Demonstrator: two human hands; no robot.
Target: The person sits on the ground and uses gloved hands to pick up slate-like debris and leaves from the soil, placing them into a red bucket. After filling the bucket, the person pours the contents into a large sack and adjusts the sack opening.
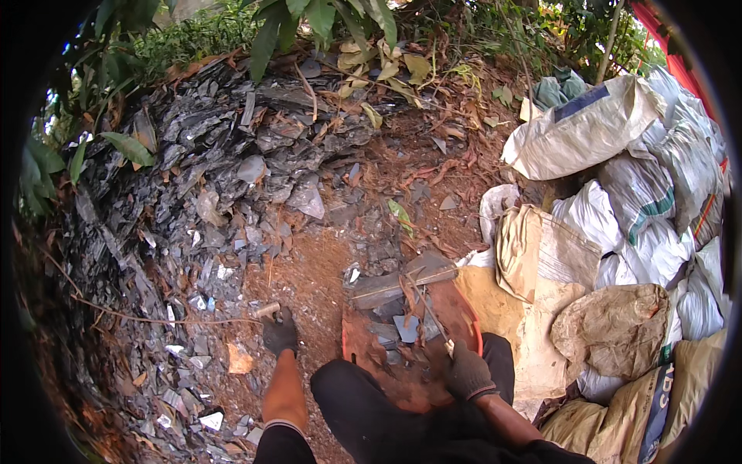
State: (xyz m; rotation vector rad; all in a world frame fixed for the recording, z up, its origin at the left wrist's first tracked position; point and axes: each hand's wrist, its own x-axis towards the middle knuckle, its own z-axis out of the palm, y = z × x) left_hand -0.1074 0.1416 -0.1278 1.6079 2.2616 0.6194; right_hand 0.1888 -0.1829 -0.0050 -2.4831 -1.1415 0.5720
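Observation:
My left hand [280,334], in a dark glove, is closed around a short pale wooden handle [268,311] just above the reddish soil, at the foot of a heap of grey slate shards [216,178]. My right hand [468,373], also gloved, grips the near rim of a dirty red basin [357,340] between my knees. The basin holds several flat grey stone pieces [402,282] and some soil. What is at the far end of the handle is hidden.
Filled white and tan sacks [618,224] are stacked along the right side. Leafy plants [309,23] and dry leaves border the top of the heap. Loose shards litter the ground at lower left [185,387]. A thin twig [154,319] crosses the ground to the left.

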